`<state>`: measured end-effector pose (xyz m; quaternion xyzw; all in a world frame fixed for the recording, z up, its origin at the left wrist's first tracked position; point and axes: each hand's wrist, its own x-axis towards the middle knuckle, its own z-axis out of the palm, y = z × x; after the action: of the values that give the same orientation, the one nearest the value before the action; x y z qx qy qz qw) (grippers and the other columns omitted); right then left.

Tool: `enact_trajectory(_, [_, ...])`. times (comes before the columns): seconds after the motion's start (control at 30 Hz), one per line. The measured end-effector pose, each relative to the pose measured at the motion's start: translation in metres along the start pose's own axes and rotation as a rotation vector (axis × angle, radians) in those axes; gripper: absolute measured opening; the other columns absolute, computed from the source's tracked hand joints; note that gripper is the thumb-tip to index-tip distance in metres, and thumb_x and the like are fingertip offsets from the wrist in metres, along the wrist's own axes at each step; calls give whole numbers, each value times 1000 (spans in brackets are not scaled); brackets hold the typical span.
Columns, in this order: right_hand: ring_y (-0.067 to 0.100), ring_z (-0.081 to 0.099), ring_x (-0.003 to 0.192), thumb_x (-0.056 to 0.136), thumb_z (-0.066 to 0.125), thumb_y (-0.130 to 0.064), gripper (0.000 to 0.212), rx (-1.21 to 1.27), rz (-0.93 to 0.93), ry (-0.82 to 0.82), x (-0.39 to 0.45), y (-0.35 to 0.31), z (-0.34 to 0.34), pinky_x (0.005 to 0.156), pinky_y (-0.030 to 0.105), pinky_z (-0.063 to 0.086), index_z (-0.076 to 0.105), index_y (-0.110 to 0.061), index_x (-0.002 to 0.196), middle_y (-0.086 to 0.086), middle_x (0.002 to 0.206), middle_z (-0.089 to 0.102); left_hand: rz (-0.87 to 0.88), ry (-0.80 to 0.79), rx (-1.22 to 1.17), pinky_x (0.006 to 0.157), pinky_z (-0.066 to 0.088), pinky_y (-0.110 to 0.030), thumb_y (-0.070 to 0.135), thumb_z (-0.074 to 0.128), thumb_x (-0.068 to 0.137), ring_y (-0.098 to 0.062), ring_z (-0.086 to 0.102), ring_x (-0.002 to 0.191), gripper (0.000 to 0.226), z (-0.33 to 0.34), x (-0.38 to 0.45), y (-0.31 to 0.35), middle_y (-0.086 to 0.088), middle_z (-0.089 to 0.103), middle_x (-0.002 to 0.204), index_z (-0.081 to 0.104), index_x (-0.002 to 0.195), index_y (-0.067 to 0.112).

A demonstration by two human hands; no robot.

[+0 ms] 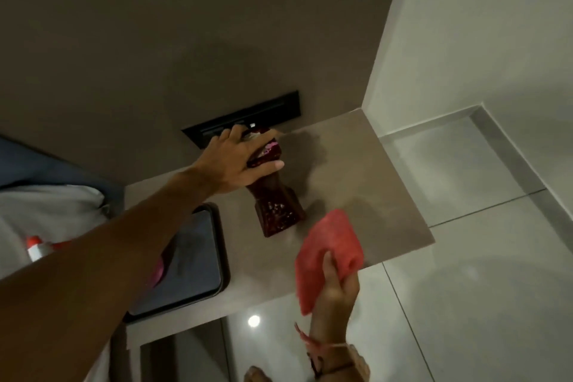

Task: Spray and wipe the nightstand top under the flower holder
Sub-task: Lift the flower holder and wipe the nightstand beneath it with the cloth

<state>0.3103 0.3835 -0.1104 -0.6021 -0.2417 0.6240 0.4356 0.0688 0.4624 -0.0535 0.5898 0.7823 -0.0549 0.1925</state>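
The dark red flower holder (274, 192) stands at the centre of the beige nightstand top (356, 183), its glossy, speckled base flaring wide. The left hand (235, 161) is wrapped around its upper end, fingers closed on it. At five o'clock the right hand (336, 285) pinches a folded red cloth (328, 254) above the front edge. A dark tray (198, 257) lies at eight o'clock.

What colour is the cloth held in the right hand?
Coral red, plain with no pattern: the folded wiping cloth shows best in the head view, gripped by the right hand.
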Motion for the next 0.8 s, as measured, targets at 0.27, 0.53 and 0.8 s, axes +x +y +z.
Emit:
enact_trajectory(0.27, [36,33,149,89,70,-10,68,-1044,-1194,-354,65,56,66,119,57,34,44,-23,150,16,159,36,84,14,-126,111,35,-59,91,32,75,-40,41,140,81,4,32,-29,-19,46,148,27,150,61])
enact_trajectory(0.53, [35,28,152,91,60,-9,68,-1488,-1379,-467,81,105,30,123,54,26,37,-22,154,16,162,33,165,-11,-246,112,32,-60,89,31,76,-36,40,136,79,1,35,-34,-16,47,145,30,149,59])
enact_trajectory(0.8, [30,52,138,83,50,-22,62,-1288,-998,-638,47,98,-15,102,60,52,51,-22,145,4,151,51,190,-29,-191,112,28,-59,88,26,73,-37,36,138,85,-2,30,-30,-17,43,150,27,151,56])
